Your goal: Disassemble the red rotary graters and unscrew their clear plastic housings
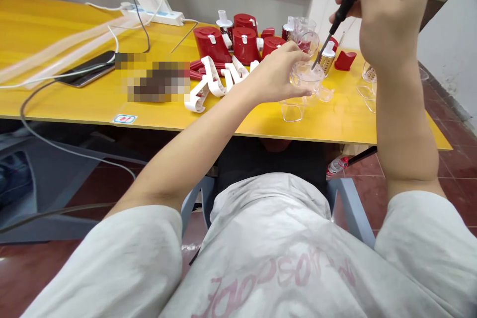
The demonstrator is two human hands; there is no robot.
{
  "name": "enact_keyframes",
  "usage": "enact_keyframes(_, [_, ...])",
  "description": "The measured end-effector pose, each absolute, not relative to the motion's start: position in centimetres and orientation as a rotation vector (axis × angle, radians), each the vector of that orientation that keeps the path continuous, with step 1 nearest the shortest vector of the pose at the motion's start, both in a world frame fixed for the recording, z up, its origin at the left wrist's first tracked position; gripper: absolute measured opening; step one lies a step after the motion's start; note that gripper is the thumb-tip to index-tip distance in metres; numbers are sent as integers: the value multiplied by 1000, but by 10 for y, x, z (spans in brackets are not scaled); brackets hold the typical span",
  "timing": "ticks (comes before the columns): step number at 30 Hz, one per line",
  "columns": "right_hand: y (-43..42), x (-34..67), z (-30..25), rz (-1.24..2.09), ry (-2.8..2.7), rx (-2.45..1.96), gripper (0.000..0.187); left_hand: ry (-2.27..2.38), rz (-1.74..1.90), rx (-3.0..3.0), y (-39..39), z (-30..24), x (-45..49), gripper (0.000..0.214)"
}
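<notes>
My left hand (285, 74) grips a clear plastic part (307, 77), round at the top, over the table's right half. My right hand (383, 5) is raised above it and wrapped round a screwdriver (345, 7) with a red and black handle. The screwdriver's shaft slants down to the left, and its tip is at the top of the clear part. Whether the tip touches a screw is too small to tell. Behind my left hand stand several red plastic housings (246, 45). White curved handles (213, 77) lie left of it.
Perforated metal drums (327, 59) with white ends stand behind the clear part. More clear pieces (367, 92) lie to the right. On the left are a phone (87, 69), cables and a power strip (160, 16). The yellow table's (335, 131) front edge runs before my lap.
</notes>
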State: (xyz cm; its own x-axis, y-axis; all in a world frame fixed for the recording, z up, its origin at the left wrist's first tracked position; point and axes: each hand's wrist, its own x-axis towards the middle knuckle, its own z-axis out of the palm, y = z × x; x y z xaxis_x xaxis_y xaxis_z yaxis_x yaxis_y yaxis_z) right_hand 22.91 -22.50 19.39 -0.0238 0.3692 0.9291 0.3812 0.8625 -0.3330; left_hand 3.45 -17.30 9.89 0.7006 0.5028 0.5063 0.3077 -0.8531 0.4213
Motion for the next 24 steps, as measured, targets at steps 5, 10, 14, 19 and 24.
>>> enact_keyframes(5, [-221,219,183,-3,-1692,-563,20,658,923,2597,-174,100,36,70])
enact_keyframes(10, [-218,219,182,-40,-1707,-692,21,664,926,2598,-173,101,37,70])
enact_keyframes(14, [-216,220,183,-44,-1741,-704,25,654,941,2603,-173,101,38,69])
enact_keyframes(19, [-214,222,188,-32,-1793,-674,27,659,931,2608,-174,103,38,60])
enact_keyframes(24, [-214,231,198,-220,-1960,-716,18,681,920,2607,-175,104,38,59])
